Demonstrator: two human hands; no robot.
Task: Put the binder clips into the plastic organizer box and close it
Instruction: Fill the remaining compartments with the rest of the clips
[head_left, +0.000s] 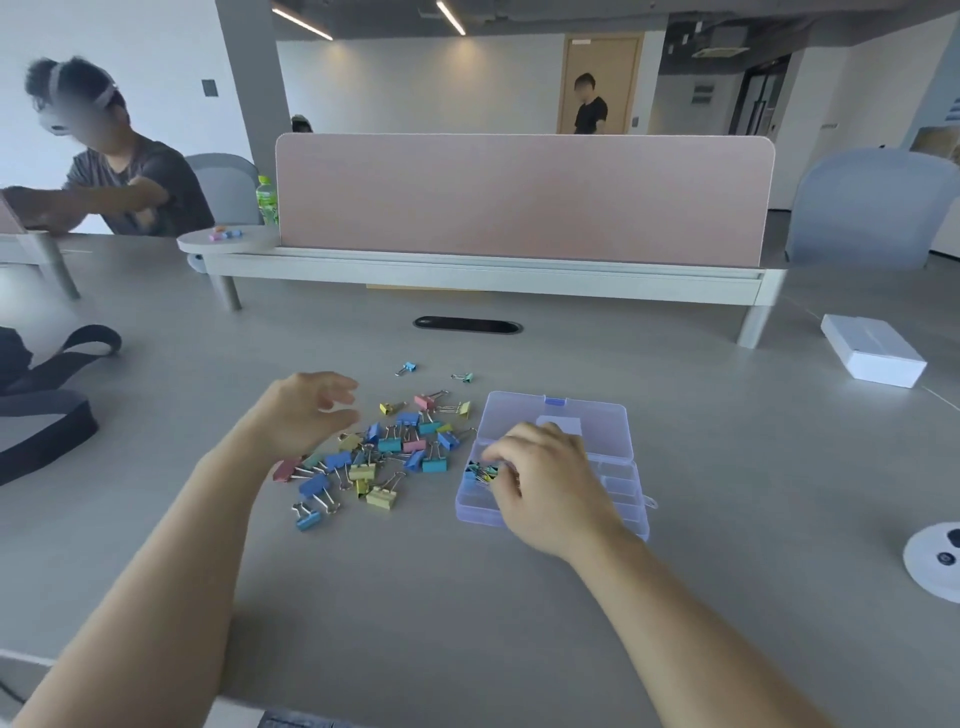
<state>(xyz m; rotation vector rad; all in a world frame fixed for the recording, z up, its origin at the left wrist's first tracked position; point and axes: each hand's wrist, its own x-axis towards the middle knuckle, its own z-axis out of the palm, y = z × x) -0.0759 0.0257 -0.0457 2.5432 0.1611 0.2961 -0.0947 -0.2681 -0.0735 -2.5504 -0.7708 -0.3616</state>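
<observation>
A pile of coloured binder clips (382, 452) lies spread on the grey desk, with two stray clips (406, 368) farther back. The clear plastic organizer box (613, 483) stands open to the right of the pile, its lid (558, 415) laid back flat. My right hand (545, 478) reaches into the box's left compartment, fingers curled down on several clips (479, 472) inside it. My left hand (306, 410) hovers over the pile's left side, fingers loosely spread and holding nothing.
A white box (872, 351) lies at the right, a round white device (935, 558) at the right edge. A dark bag (36, 410) sits at the left. A pink divider (519, 197) stands behind, a cable slot (467, 325) before it. A person sits far left.
</observation>
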